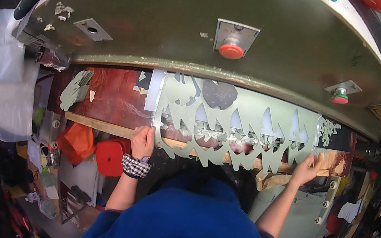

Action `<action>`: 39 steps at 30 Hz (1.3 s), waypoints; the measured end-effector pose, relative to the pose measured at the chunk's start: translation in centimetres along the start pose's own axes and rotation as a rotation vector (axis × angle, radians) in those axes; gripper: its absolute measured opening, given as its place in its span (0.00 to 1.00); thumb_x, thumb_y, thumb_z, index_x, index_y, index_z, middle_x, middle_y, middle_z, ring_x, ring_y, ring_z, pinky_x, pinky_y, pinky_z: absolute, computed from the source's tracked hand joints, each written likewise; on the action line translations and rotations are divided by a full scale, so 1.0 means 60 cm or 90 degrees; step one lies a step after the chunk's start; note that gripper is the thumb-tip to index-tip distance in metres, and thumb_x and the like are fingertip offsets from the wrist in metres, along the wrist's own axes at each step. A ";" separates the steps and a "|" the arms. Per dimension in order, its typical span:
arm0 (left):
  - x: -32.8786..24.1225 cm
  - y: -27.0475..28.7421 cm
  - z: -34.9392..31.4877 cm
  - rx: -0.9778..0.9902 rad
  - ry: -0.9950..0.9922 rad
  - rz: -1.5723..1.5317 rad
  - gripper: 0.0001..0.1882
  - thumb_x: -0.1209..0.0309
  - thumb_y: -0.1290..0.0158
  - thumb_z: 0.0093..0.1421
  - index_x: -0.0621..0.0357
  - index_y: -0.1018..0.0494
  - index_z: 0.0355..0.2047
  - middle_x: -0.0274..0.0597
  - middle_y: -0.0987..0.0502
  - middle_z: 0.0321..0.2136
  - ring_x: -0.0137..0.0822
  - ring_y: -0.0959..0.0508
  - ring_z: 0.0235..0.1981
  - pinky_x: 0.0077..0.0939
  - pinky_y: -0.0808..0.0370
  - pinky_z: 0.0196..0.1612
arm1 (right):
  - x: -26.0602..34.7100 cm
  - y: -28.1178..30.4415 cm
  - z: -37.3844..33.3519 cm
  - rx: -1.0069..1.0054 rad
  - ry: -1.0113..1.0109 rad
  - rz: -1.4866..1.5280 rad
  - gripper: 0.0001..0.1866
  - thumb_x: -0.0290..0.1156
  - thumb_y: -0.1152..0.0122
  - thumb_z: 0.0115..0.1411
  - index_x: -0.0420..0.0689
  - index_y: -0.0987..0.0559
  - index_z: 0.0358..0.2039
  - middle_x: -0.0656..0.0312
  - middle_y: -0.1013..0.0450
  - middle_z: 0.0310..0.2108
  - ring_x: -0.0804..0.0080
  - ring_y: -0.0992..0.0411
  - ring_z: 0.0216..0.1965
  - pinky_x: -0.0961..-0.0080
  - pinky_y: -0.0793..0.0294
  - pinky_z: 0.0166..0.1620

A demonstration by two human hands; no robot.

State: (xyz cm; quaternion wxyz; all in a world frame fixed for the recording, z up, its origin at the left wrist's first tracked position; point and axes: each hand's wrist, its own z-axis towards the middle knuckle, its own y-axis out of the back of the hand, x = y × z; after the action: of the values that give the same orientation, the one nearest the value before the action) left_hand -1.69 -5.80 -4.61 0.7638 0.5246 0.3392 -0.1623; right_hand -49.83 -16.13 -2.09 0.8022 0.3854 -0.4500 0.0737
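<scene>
A pale green sheet (253, 100) with a row of jagged cut-outs lies across the dark red bench. Its ragged near edge hangs over the wooden front rail. At its left near corner, my left hand (142, 142) is closed on the edge, a checked black-and-white band round the wrist. My right hand (307, 168) has its fingers curled together at the right near corner, pinching the sheet's edge. On the sheet's far part rests a dark, rounded, speckled piece (219, 95). Crumpled scraps and white layers show through the holes.
Above the bench spans a green machine beam (167, 15) with a red push button (231, 50) and a green-ringed one (340, 96). Stacked green cut pieces (75, 90) lie left, small scraps (329, 131) right. Below are a red stool (111, 157) and an orange bag (76, 143).
</scene>
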 end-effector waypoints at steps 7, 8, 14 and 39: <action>-0.033 0.026 -0.022 -0.109 0.144 -0.028 0.09 0.75 0.48 0.58 0.60 0.28 0.41 0.43 0.31 0.20 0.43 0.29 0.25 0.34 0.31 0.35 | 0.244 -0.190 -0.242 0.546 0.463 0.131 0.52 0.33 0.23 0.37 0.39 0.42 0.62 0.46 0.39 0.55 0.46 0.45 0.61 0.54 0.44 0.62; -0.039 0.031 -0.017 -0.135 0.119 -0.008 0.11 0.76 0.46 0.57 0.60 0.28 0.41 0.39 0.31 0.22 0.40 0.28 0.27 0.34 0.31 0.34 | 0.257 -0.191 -0.259 0.497 0.438 0.144 0.53 0.32 0.22 0.37 0.39 0.43 0.63 0.47 0.38 0.55 0.48 0.43 0.60 0.56 0.43 0.61; -0.107 0.005 0.003 -0.021 -0.058 -0.045 0.12 0.79 0.42 0.49 0.60 0.24 0.36 0.39 0.28 0.25 0.39 0.28 0.30 0.29 0.31 0.34 | 0.252 -0.139 -0.276 0.553 0.010 0.395 0.54 0.25 0.25 0.41 0.42 0.49 0.65 0.53 0.32 0.50 0.67 0.31 0.50 0.71 0.33 0.54; -0.237 -0.185 0.087 0.107 -0.332 0.056 0.29 0.65 0.43 0.55 0.69 0.35 0.53 0.61 0.34 0.54 0.53 0.36 0.57 0.44 0.39 0.61 | 0.149 0.067 -0.189 0.110 -0.674 1.174 0.33 0.49 0.42 0.58 0.43 0.34 0.58 0.45 0.39 0.56 0.40 0.44 0.57 0.53 0.36 0.61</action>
State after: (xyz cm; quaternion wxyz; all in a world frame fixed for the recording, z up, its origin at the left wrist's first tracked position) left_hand -16.78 -16.51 -1.38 0.7855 0.5410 0.0934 -0.2857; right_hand -38.96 -7.61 3.73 0.1088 -0.0653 -0.8525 0.5070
